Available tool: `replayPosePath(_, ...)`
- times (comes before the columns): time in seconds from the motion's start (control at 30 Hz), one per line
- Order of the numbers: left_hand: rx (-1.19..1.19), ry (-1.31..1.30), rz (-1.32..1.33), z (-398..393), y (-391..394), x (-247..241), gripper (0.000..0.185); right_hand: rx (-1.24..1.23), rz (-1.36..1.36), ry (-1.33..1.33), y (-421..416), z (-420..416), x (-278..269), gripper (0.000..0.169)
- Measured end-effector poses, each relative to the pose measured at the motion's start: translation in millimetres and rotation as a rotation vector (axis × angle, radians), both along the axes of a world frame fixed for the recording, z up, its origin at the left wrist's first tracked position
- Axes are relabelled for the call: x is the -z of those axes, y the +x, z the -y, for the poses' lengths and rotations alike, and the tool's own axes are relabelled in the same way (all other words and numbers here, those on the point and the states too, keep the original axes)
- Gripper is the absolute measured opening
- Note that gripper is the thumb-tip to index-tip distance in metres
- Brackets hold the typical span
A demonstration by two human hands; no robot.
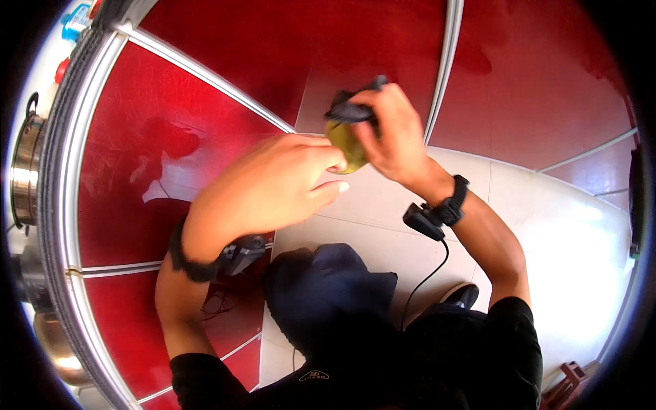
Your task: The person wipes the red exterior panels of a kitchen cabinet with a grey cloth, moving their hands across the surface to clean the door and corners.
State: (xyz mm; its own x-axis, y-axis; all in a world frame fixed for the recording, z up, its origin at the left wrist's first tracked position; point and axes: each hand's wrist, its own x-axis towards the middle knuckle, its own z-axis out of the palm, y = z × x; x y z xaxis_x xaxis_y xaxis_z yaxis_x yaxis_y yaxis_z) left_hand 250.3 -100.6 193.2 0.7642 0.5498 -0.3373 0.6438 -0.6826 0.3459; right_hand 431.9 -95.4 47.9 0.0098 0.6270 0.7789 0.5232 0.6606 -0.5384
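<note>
My right hand [392, 136] grips a blurred container with a black top [351, 108] and a yellow-green body [344, 143]. Its fingers wrap around the black part and the right side; the exact kind of container cannot be made out. My left hand [277, 179] is close on the left, palm down, thumb and forefinger apart. The forefinger's tip overlaps the lower edge of the yellow-green body; whether it touches is unclear. Each wrist wears a black strap with a small device, the right one [424, 221] trailing a cable.
Glossy red cupboard doors [230, 36] with metal frames rise ahead and left. Along the far left runs a countertop edge [56, 154], bearing a steel pot [28, 169] and a blue-and-white bottle [77, 21]. Below are pale floor tiles [369, 205], a shoe [464, 294] and a brown stool [566, 382].
</note>
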Motion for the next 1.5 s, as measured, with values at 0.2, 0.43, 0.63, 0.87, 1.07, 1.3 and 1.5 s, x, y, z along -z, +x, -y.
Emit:
replayPosePath(0.2,-0.013,-0.361,0.456,-33.8,27.3,127.5,0.064,0.250,-0.030,0.039,39.8,6.1,7.1,0.037)
replayPosePath(0.43,-0.137,-0.079,1.070,-37.8,84.1,184.9,0.043,0.408,0.429,0.109,70.1,11.2,52.7,0.056)
replayPosePath(0.63,-0.430,-0.050,1.081,-15.1,76.7,165.8,0.033,0.279,0.641,0.198,65.8,4.5,54.7,0.047)
replayPosePath(0.87,-0.992,0.143,1.340,-28.3,7.6,146.6,0.026,0.028,0.805,-0.087,-40.9,-21.1,-9.1,0.053)
replayPosePath(1.07,-1.344,-0.135,1.580,-34.8,-38.7,189.5,0.026,-0.228,0.862,-0.153,-89.4,-21.2,-26.4,0.048)
replayPosePath(1.3,-1.177,0.020,1.036,-36.0,-17.5,151.8,0.029,-0.218,0.779,-0.168,-56.4,-27.6,-21.0,0.054)
replayPosePath(1.5,-0.643,-0.096,0.849,0.0,58.9,106.1,0.027,0.125,0.814,-0.162,49.2,35.2,-17.3,0.053)
